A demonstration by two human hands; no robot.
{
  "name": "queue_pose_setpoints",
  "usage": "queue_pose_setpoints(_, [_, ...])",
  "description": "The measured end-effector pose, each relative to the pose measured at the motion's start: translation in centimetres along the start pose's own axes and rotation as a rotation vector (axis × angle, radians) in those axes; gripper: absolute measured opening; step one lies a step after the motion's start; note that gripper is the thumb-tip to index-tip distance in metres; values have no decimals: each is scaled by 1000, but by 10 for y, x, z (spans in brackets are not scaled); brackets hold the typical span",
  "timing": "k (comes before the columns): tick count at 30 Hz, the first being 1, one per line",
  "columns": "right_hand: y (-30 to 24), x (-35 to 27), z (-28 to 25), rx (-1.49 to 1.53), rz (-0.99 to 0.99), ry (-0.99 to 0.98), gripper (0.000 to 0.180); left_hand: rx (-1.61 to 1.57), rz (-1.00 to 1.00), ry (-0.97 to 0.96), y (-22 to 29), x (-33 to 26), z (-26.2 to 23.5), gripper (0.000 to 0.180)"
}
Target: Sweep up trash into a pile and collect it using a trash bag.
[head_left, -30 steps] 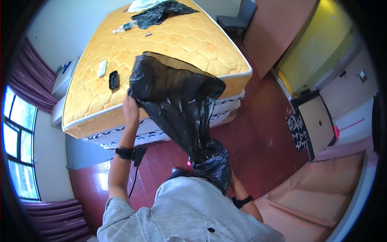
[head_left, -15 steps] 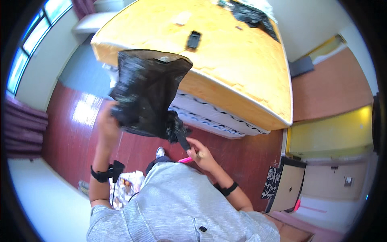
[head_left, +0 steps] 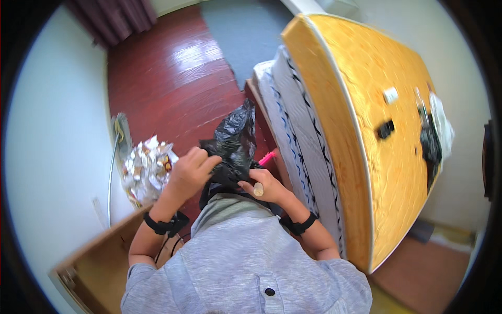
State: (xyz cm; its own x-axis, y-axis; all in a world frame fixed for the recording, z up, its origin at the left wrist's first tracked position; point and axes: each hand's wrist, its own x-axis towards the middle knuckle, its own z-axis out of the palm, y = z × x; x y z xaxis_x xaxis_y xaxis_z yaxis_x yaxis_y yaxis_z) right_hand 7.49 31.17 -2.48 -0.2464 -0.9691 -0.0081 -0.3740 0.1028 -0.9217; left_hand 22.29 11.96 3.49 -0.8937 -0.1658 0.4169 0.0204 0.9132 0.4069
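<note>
A crumpled black plastic bag (head_left: 236, 137) hangs in front of my body, above the red floor. My left hand (head_left: 192, 170) pinches its left edge with curled fingers. On the other side my right hand (head_left: 267, 186) grips the lower right part of the bag, thumb pointing inward. A pale round end (head_left: 259, 189) of something shows against the right hand; what it belongs to is hidden. Just beyond that hand, a bright pink object (head_left: 267, 158) sticks out, mostly covered.
To the left, a heap of crumpled litter (head_left: 149, 168) lies by the wall beside a mop-like tool with a metal pole (head_left: 113, 178). Stacked mattresses (head_left: 361, 136) stand at the right, bearing a small black object (head_left: 386, 129), a white box (head_left: 390, 94) and another black bag (head_left: 431, 144). A wooden drawer-like box (head_left: 94, 256) is lower left.
My view has turned left, away from the mattresses toward the litter heap. The bag, spread wide and raised before, is now lower and bunched between both hands, which are closer together.
</note>
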Motion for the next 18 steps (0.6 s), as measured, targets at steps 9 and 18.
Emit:
queue_pose_setpoints(9, [4, 17, 14, -82, -455, -381, 35, 536, -515, 45, 57, -115, -56, 28])
queue_pose_setpoints(18, [-34, 29, 17, 110, -524, -354, 29, 595, -1256, 90, 74, -210, -35, 11])
